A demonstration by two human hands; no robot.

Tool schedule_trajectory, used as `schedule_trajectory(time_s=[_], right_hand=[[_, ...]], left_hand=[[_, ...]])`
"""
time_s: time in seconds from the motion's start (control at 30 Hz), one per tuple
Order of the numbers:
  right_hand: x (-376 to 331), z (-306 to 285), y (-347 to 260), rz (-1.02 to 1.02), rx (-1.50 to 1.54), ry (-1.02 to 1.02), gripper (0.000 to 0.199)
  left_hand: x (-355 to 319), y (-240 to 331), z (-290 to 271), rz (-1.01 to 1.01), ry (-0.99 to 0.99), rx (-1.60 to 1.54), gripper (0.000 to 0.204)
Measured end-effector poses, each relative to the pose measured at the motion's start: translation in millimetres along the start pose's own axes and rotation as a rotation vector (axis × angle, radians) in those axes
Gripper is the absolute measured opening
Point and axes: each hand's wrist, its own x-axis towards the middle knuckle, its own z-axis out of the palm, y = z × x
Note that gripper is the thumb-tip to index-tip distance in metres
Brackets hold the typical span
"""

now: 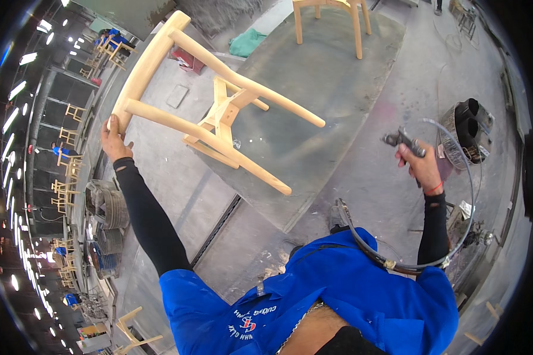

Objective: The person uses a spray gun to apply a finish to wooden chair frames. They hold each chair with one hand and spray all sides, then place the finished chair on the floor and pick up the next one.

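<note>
A pale wooden chair frame (pixel 151 65) without a seat is tilted over in front of me, its legs pointing to the right. My left hand (pixel 114 141) grips the near end of its curved back rail, arm stretched out. On the right, my right hand (pixel 421 167) is wrapped around a spray gun (pixel 405 142), held apart from the chair. The gun's nozzle points left toward the chair. A grey hose (pixel 469 195) loops around my right forearm to the gun.
A grey board (pixel 314 106) lies below the chair; another wooden chair (pixel 328 15) stands at its far end. Dark containers (pixel 469 127) sit at the right. Stacked round coils (pixel 108 204) line the left, with several chairs and people beyond. A green cloth (pixel 247 42) lies at the back.
</note>
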Motion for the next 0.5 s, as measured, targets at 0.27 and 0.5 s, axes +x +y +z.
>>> schedule_trajectory(time_s=[0.27,0.5], right_hand=[[-13,4,-103,-0.392,0.361,-0.107,0.048],[-51,7,-110,-0.323,0.179,-0.084,0.046]], left_hand=[[-23,0,7,0.126,0.013,-0.080,0.053],[-24,8,-5,0.273,0.008,-0.186,0.044]])
